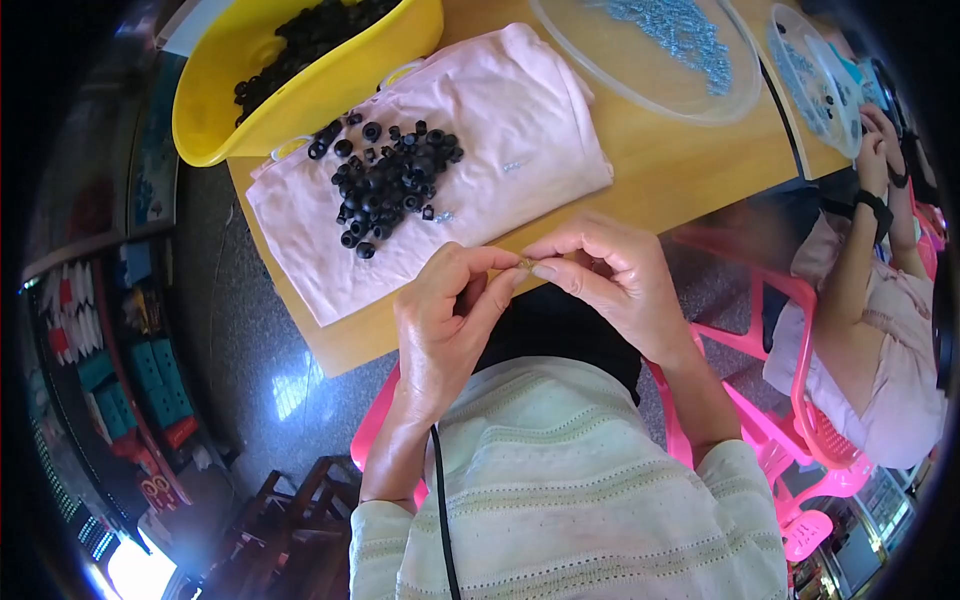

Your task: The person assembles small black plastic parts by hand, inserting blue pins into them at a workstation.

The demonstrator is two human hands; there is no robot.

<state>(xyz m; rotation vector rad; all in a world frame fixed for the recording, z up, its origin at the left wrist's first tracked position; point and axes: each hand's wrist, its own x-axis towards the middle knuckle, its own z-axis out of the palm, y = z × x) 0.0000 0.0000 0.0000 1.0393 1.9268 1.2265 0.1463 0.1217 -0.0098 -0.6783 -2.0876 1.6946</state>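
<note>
Fingertips [505, 259] of the left hand [437, 318] and right hand [622, 277] are meeting in two nearly closed thumb-and-forefinger pinches, holding between them a tiny yellowish piece [526, 264] too small for me to identify. I am seeing it by the near edge of the wooden table [680, 165], where a folded pink cloth [545, 120] is bearing a heap of black beads [390, 185]. Farther out, a yellow basin [400, 55] is holding more black pieces [318, 42], and a clear shallow tray [605, 62] is carrying light-blue beads [685, 38], while another person's hands [873, 145] are working beside a second tray [812, 95].
</note>
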